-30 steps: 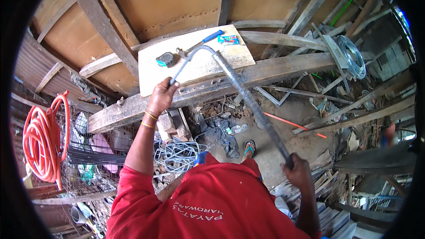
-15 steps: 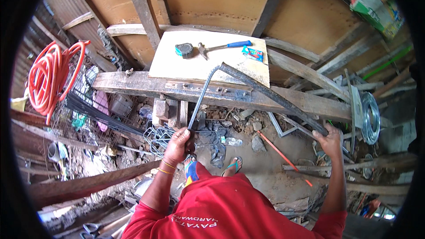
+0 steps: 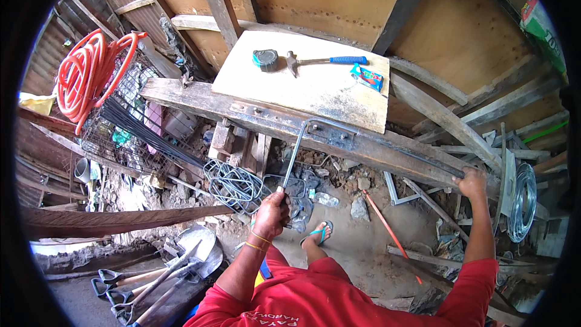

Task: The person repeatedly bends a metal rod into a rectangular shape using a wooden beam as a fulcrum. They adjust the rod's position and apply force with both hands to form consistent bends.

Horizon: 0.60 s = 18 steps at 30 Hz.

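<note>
My left hand (image 3: 271, 213) is closed around the lower end of a thin grey steel rod (image 3: 293, 158). The rod rises from my fist, turns through a sharp bend and runs right along a thick wooden beam (image 3: 181, 98). At the beam's right part my right hand (image 3: 472, 183) is closed on a long dark pipe (image 3: 417, 156), lying in line with the rod; exactly where the two meet is hard to see. Under the bend, a metal strip with several bolts or pegs (image 3: 333, 136) is fixed on the beam.
On a pale board (image 3: 290, 94) lie a tape measure (image 3: 265, 60), a claw hammer (image 3: 327, 60) and a small blue packet (image 3: 367, 77). Bent steel stirrups (image 3: 233, 184), an orange hose coil (image 3: 91, 79), a wire coil (image 3: 523, 203) and shovels (image 3: 163, 278) surround me.
The dark pipe has come down from above the beam to lie along it, my right hand shifting right. The rod's bend has lowered onto the bolted strip. My view has turned, showing the shovels.
</note>
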{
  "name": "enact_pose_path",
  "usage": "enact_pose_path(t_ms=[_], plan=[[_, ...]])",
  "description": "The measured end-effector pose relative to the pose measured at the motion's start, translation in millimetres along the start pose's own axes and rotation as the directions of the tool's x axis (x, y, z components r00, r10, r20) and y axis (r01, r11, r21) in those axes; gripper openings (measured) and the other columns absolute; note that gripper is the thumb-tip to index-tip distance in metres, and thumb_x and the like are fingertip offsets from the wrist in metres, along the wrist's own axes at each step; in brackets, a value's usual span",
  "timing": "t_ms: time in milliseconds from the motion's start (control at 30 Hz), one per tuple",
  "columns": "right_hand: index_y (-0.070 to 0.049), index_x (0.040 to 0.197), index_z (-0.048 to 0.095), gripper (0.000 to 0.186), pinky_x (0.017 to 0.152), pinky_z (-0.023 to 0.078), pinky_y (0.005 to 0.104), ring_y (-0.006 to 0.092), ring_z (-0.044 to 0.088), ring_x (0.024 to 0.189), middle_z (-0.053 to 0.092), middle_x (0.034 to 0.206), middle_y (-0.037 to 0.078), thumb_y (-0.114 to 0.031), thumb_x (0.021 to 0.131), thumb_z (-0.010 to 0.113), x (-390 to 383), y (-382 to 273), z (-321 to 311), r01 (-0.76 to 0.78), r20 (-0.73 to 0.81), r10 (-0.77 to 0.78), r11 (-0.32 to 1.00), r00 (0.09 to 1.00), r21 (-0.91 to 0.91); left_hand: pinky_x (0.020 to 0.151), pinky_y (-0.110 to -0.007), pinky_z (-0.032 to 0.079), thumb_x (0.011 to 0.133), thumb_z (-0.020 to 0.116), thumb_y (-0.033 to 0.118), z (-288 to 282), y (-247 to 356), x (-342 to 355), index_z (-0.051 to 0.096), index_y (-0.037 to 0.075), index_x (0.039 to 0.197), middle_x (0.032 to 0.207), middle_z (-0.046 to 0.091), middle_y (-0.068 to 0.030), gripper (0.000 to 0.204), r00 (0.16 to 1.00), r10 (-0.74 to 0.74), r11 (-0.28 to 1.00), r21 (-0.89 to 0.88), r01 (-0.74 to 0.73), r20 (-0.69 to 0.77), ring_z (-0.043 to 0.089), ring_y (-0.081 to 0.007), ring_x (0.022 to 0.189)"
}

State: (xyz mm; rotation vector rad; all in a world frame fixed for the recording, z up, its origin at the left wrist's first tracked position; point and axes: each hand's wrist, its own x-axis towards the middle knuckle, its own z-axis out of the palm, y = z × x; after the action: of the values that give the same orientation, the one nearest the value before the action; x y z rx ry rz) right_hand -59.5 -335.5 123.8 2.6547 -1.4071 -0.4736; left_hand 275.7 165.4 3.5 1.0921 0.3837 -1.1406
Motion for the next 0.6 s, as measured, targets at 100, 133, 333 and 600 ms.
enact_pose_path(t_ms=[100,133,333,600], plan=[[-0.003,0.113,0.069,0.048,0.096,0.050,0.0497,0.0414,0.063,0.112,0.069,0.115,0.024,-0.039,0.082,0.076,-1.3,-6.0,10.6,0.006,0.064,0.000,0.995,0.998,-0.095,0.041,-0.029,0.020,0.103,0.053,0.042,-0.9,-6.2,8.9,0.053,0.014,0.079,0.052,0.030,0.0071,0.037,1.000,0.007,1.000,0.006,-0.007,-0.013,0.025,-0.0095,0.041],[-0.003,0.113,0.068,0.048,0.096,0.050,0.0500,0.0417,0.063,0.112,0.069,0.114,0.024,-0.038,0.082,0.076,-2.7,-8.3,12.0,-0.012,0.074,0.015,0.999,0.997,-0.031,0.041,-0.029,0.020,0.103,0.053,0.041,-2.2,-7.6,10.6,0.052,0.014,0.079,0.052,0.030,0.0071,0.037,1.000,-0.002,1.000,0.003,0.002,-0.018,0.025,-0.0096,0.042],[-0.002,0.111,0.068,0.044,0.095,0.050,0.0508,0.0433,0.063,0.111,0.068,0.113,0.025,-0.035,0.083,0.076,-0.7,-13.7,13.2,-0.025,0.047,0.020,0.993,0.999,0.112,0.046,-0.030,0.026,0.104,0.051,0.044,-8.3,-10.3,13.6,0.051,0.016,0.078,0.057,0.034,0.0046,0.038,0.991,-0.134,0.990,-0.044,0.134,-0.003,0.030,-0.0114,0.045],[-0.001,0.118,0.066,0.052,0.096,0.050,0.0490,0.0435,0.063,0.111,0.066,0.117,0.026,-0.039,0.083,0.076,-16.1,-21.6,33.4,-0.083,0.091,0.066,0.977,0.994,0.197,0.045,-0.028,0.025,0.104,0.050,0.043,-13.8,21.5,11.8,0.052,0.015,0.078,0.057,0.036,0.0055,0.038,0.972,-0.230,0.973,0.006,0.230,0.046,0.029,-0.0090,0.044]])
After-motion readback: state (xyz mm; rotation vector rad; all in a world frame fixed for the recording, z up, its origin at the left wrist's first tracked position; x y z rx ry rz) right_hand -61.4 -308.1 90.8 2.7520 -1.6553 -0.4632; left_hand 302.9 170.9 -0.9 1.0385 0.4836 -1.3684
